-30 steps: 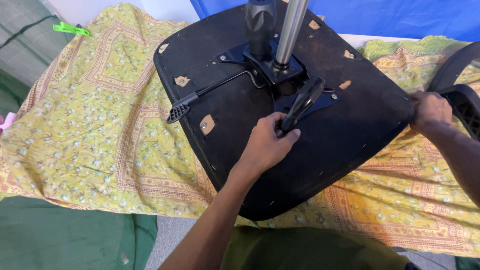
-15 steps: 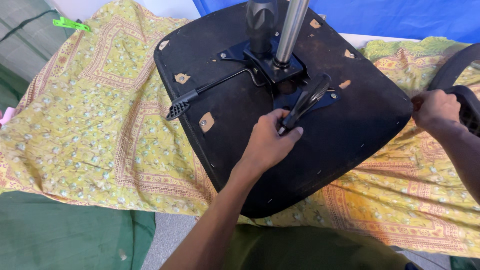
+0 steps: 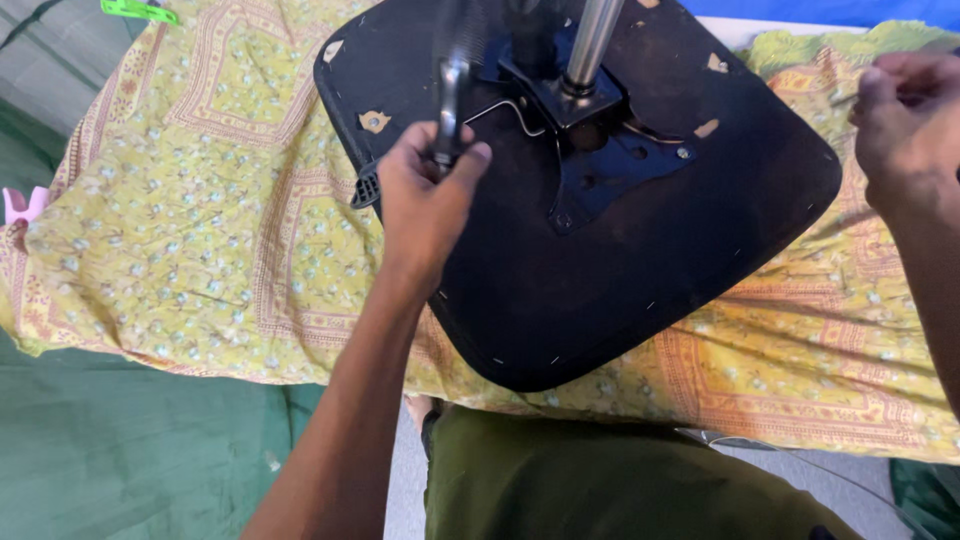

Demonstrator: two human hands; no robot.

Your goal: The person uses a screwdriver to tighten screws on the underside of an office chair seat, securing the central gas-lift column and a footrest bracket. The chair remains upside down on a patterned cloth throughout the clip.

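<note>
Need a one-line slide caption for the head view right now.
Left hand grips a dark tool over an upturned black chair seat on yellow cloth.

A yellow patterned cloth [image 3: 180, 230], printed with small flowers and orange bordered bands, is spread over the counter and fills most of the frame from left to right. Below it, at the lower left, a plain green sheet [image 3: 130, 450] is seen hanging down. A strip of grey floor [image 3: 405, 480] is visible at the bottom centre. In the upper left corner a grey-green fabric [image 3: 40, 70] is laid, with a bright green clip [image 3: 138, 11] at the top edge. A small pink object [image 3: 22, 205] is seen at the left edge. A blue surface [image 3: 830, 8] is shown along the upper right. Soft, even light falls across the scene.
</note>
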